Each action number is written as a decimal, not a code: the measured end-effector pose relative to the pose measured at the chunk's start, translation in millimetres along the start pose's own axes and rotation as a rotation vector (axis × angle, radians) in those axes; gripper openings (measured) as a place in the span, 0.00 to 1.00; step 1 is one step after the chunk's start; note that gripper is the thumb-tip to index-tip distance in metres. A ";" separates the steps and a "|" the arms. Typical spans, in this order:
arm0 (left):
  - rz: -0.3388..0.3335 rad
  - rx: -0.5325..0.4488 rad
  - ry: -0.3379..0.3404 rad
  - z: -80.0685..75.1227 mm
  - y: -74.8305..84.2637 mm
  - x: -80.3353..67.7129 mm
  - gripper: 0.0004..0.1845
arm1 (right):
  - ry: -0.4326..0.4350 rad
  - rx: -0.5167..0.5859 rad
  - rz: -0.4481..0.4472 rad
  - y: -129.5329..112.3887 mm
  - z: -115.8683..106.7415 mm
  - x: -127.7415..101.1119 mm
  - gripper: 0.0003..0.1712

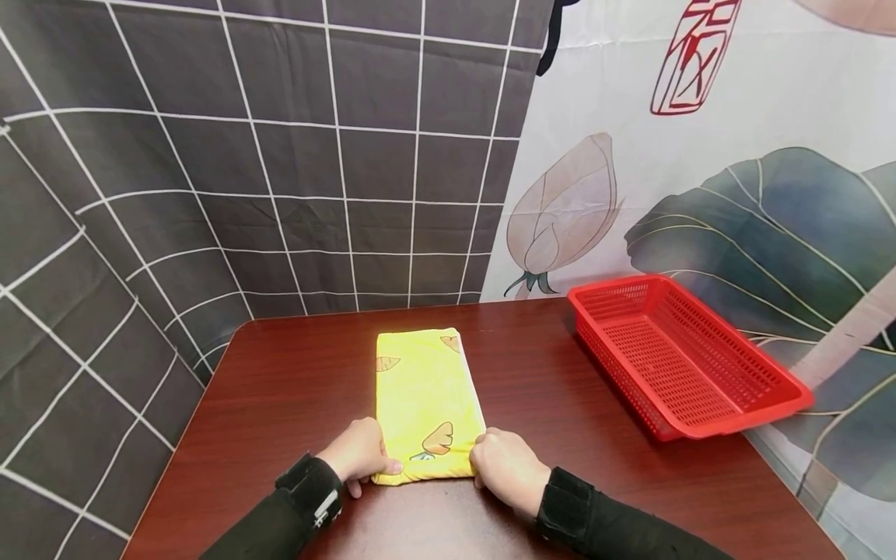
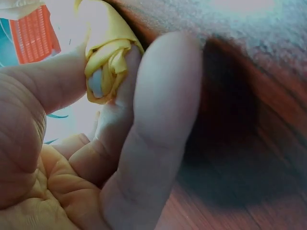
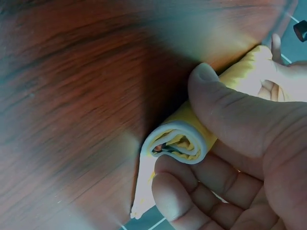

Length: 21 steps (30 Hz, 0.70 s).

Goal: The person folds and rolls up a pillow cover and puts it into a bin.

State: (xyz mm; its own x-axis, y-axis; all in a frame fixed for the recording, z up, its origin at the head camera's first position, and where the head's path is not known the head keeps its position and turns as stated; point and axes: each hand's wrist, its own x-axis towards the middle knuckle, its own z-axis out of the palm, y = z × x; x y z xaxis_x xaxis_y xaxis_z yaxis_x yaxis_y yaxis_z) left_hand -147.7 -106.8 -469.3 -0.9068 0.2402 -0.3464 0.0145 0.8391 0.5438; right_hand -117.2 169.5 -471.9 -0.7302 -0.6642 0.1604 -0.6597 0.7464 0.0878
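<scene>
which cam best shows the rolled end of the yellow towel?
Right wrist: the rolled end of the yellow towel shows its spiral layers, pinched by the right hand. Left wrist shows a bunched corner in the left hand. Head shows only the flat top.

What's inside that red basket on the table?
Nothing that shows: the red basket has only its bare mesh floor visible. The near wall hides a thin strip of floor just behind it. The yellow towel lies outside on the table, with both hands rolling its near end.

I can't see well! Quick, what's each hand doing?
Left hand: pinching the towel roll's end.
Right hand: gripping the roll's other end.
</scene>
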 end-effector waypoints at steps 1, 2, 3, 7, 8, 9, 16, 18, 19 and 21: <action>-0.001 0.000 -0.005 -0.4 -0.4 0.7 0.23 | -0.004 0.000 0.003 -0.4 -0.1 0.6 0.16; 0.000 0.000 -0.011 -0.5 -1.0 1.4 0.23 | -0.007 0.001 0.004 -0.6 -0.5 1.1 0.17; 0.003 -0.001 -0.015 -0.6 -1.4 1.7 0.23 | -0.012 0.006 0.010 -0.9 -0.7 1.6 0.16; 0.008 -0.015 -0.033 -1.1 -3.3 2.6 0.24 | -0.046 0.005 0.058 -2.1 -3.3 5.8 0.16; 0.020 -0.008 -0.036 -0.3 -6.0 4.2 0.24 | -0.057 -0.002 0.077 -2.5 -4.0 7.3 0.16; 0.018 -0.010 -0.038 -0.7 -6.0 4.1 0.24 | -0.070 -0.008 0.098 -2.9 -4.7 9.2 0.16; 0.017 -0.040 -0.032 -0.4 -3.0 2.7 0.24 | -0.185 -0.001 0.182 -2.1 -7.1 21.6 0.15; 0.020 -0.042 -0.026 0.4 -3.3 2.7 0.24 | -0.201 0.011 0.188 -1.5 -8.8 24.2 0.15; 0.019 -0.038 -0.024 0.6 -3.4 2.7 0.24 | -0.206 0.017 0.190 -1.2 -9.7 25.3 0.15; 0.011 -0.029 -0.023 0.2 -3.7 2.6 0.24 | -0.216 0.032 0.194 -1.3 -12.3 27.4 0.14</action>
State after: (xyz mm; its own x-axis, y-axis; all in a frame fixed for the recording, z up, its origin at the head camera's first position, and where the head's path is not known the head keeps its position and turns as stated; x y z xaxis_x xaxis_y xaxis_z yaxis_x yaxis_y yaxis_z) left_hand -150.1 -109.1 -472.3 -0.8965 0.2610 -0.3580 0.0117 0.8217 0.5698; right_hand -134.2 150.8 -455.6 -0.8621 -0.5051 -0.0421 -0.5066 0.8610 0.0448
